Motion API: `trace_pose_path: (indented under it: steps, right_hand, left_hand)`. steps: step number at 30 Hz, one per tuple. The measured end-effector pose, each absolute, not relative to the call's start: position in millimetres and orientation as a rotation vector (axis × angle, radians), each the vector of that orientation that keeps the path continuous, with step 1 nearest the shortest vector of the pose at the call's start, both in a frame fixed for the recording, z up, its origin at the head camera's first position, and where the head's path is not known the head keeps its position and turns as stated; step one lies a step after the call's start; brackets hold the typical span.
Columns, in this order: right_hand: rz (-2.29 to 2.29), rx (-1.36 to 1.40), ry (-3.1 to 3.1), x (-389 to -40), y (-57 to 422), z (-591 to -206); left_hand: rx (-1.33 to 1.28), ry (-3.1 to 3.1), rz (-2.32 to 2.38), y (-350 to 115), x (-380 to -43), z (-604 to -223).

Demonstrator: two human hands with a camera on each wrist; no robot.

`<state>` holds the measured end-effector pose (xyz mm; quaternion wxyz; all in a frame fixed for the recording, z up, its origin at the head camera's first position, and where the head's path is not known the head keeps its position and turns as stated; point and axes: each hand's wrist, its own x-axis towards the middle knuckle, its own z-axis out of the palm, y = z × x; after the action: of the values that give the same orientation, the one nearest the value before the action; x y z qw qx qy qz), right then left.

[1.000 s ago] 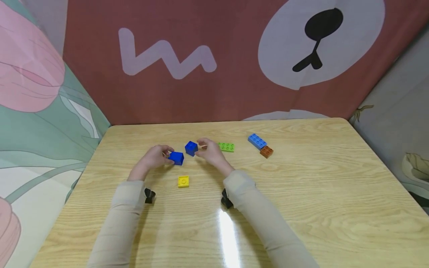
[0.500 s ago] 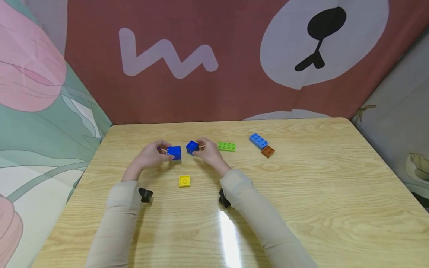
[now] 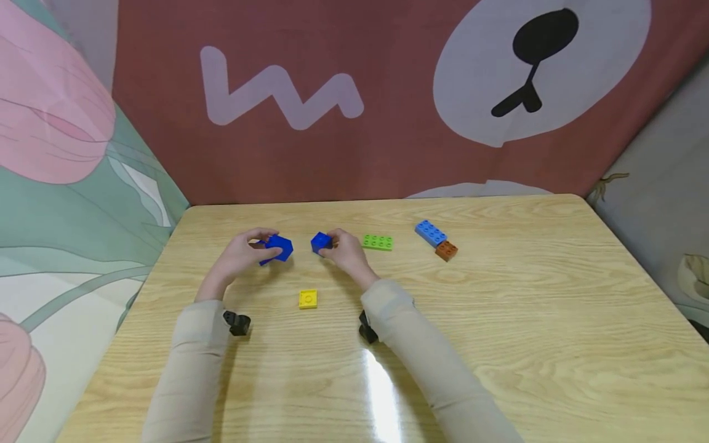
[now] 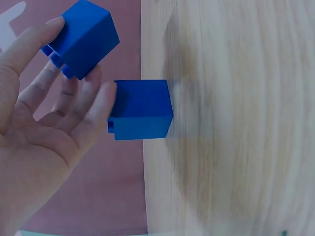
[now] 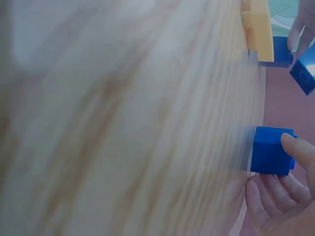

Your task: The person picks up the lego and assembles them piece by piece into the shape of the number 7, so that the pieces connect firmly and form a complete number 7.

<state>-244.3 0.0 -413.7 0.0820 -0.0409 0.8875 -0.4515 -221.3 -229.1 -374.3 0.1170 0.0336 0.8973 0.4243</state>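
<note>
In the head view my left hand [image 3: 244, 251] pinches a blue building brick [image 3: 280, 248] between thumb and fingertips, over the table. The left wrist view shows this brick [image 4: 84, 39] tilted, its studs towards the palm. Below it a second blue brick [image 4: 142, 110] stands studs up on the table, my little finger right at its edge; the hand mostly hides it in the head view. My right hand [image 3: 349, 255] grips another blue brick [image 3: 320, 242], thumb on one side and fingers on the other, low at the table in the right wrist view [image 5: 271, 151].
A yellow square brick [image 3: 308, 299] lies hollow side up in front of the hands. Right of my right hand lies a green brick [image 3: 378, 242], then a light blue brick [image 3: 431, 232] against a brown one [image 3: 446, 250]. A printed cloth [image 3: 277, 160] hangs behind the table.
My left hand has drawn left and slightly back, lifting and turning its blue brick away from the right one. My right thumb and fingers have closed in on their brick.
</note>
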Motion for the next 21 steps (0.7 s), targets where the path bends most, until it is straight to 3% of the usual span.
trace_pose_path:
  steps: [21]
  right_hand:
    - [-1.585,-0.081,2.523,-253.3,50.0,-405.2]
  left_hand:
    - [0.166,2.611,1.299,-199.8,-223.7,-380.2]
